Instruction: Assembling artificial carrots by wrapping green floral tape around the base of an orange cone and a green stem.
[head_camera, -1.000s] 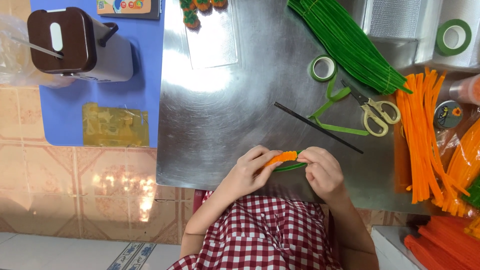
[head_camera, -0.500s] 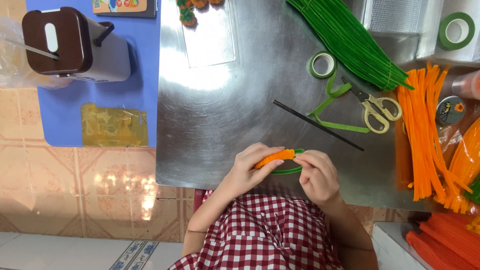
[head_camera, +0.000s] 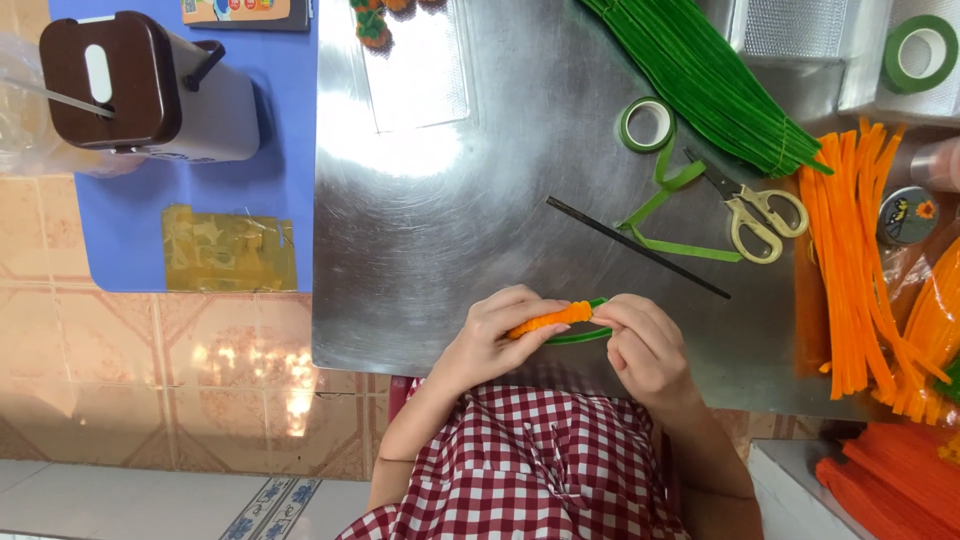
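Left hand (head_camera: 497, 335) and right hand (head_camera: 645, 345) both pinching a fuzzy orange coiled pipe-cleaner piece (head_camera: 550, 319) with green stem (head_camera: 580, 337), above shiny metal tabletop (head_camera: 450, 220), near thin black stick (head_camera: 637, 247).

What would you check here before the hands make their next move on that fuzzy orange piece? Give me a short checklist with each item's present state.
1. Orange fuzzy coil held at both ends: ok, left hand grips one end and right hand the other.
2. Green stem joined to the coil: cannot tell, the fingers hide the joint.
3. Work over the metal table: ok, near its front edge.
4. Scissors within sight: ok, lying shut beside the orange stems.
5. Green tape roll ready: ok, a strip trails loose from it.
6. Black rod apart from the hands: ok, it lies just beyond them.
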